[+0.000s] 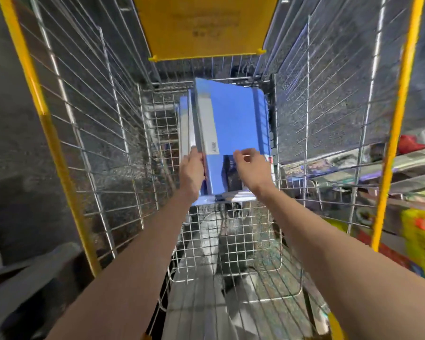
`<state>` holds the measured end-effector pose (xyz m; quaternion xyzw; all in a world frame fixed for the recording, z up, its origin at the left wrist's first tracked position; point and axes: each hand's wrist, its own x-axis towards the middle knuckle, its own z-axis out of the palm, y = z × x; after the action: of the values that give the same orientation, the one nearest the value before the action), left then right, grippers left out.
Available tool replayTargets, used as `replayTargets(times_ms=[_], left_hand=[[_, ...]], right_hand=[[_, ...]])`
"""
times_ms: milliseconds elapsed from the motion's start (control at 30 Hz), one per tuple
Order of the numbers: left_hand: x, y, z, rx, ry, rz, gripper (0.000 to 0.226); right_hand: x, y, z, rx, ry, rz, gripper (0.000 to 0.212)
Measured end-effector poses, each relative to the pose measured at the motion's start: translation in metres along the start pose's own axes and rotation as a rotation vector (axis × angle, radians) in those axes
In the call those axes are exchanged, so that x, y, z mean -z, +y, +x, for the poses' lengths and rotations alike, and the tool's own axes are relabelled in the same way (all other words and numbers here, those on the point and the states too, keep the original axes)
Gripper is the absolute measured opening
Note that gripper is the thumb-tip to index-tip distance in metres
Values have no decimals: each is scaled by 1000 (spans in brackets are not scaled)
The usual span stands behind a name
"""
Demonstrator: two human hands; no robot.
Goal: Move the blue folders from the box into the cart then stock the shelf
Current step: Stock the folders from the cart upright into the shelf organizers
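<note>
Wire cart (pixel 123 143): blue folders (pixel 185 123) stacked at far end of basket. Top folder (pixel 233 119) lies tilted, askew on the stack. Left hand (pixel 193 168): grip clamped on its left edge. Right hand (pixel 249 163) curled at near edge; whether it pinches, cannot tell. Risk: uneven letting-go slides it off, corner snagging the mesh.

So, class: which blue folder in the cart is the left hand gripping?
The top blue folder, with the grey spine strip; the others lie beneath it.
</note>
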<state>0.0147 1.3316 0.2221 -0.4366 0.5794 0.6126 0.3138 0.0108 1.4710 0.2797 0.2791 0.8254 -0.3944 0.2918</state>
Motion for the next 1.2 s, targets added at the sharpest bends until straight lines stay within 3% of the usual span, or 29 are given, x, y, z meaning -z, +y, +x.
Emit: replayTargets(times_ms=[233,367,500,600,733,800,867,967,1067,1200], left_hand=[[-21,3,-23,-69,-203,-93,67],[-20,17,-12,-127,-296,52,68],[-2,12,23,-312,-6,324,43],[4,1,37,-248,76,502,66],[2,5,40,-241,92,302,64],[3,14,37,-213,102,233,47],[9,23,32,-189,92,218,15],[2,39,13,-133,-47,76,41],[-17,48,-5,-120,-172,2,50],[-34,47,-11,-116,-244,-80,67]], right_hand=[[27,-13,10,103,-11,60,86],[32,-7,20,130,-39,71,84],[34,-5,25,147,-120,118,83],[35,-3,25,153,-143,138,80],[38,1,27,158,-209,199,81],[38,3,28,146,-238,218,82],[38,3,27,145,-256,232,82],[36,1,25,127,-250,230,84],[33,1,22,111,-190,205,88],[43,-10,8,144,-49,58,75]])
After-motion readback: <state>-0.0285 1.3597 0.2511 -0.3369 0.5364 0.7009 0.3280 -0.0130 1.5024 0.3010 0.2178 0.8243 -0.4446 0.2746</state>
